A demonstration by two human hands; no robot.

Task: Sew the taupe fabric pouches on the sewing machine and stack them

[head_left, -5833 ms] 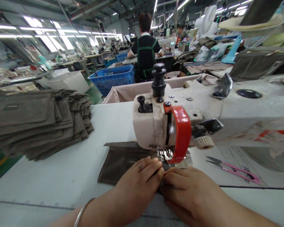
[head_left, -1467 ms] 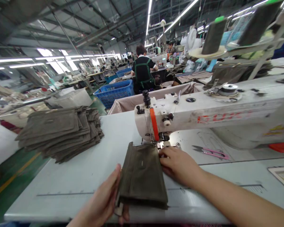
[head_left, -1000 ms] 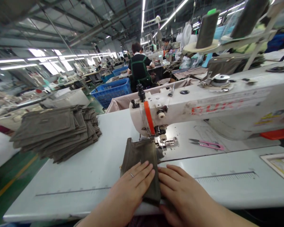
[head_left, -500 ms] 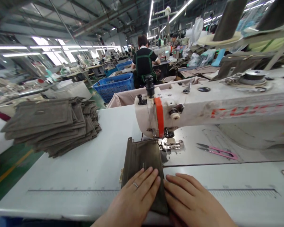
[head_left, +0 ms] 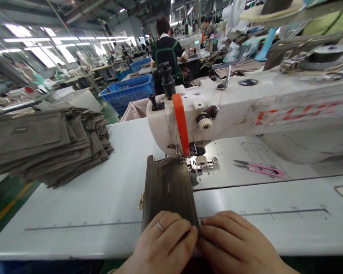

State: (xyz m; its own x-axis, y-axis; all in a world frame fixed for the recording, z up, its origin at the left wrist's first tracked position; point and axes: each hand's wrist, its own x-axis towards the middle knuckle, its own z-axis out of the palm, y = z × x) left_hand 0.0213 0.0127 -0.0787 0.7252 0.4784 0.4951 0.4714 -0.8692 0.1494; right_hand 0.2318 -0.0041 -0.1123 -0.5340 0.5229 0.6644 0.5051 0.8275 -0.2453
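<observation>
A dark olive-brown fabric pouch (head_left: 171, 184) with a small label lies flat on the machine table, its far right edge at the presser foot (head_left: 201, 163) of the sewing machine (head_left: 185, 121). A gold zipper pull (head_left: 141, 200) sticks out on its left side. My left hand (head_left: 168, 239), with a ring on one finger, has its fingers curled on the near end of the pouch, pinching near the right edge. Beside it my right hand (head_left: 231, 239) has its fingers bent round that same edge; the thumb is hidden.
Several similar fabric pieces (head_left: 45, 144) are stacked on the table's left side. Pink-handled thread snips (head_left: 260, 168) lie right of the needle area. A printed ruler line (head_left: 286, 214) crosses the near table. Beyond stand a blue basket (head_left: 128, 91) and a seated person (head_left: 167, 53).
My left hand's fingers have gone from lying flat on the pouch to curled near its right edge, uncovering the label. My right hand's fingers have bent more. The view has shifted.
</observation>
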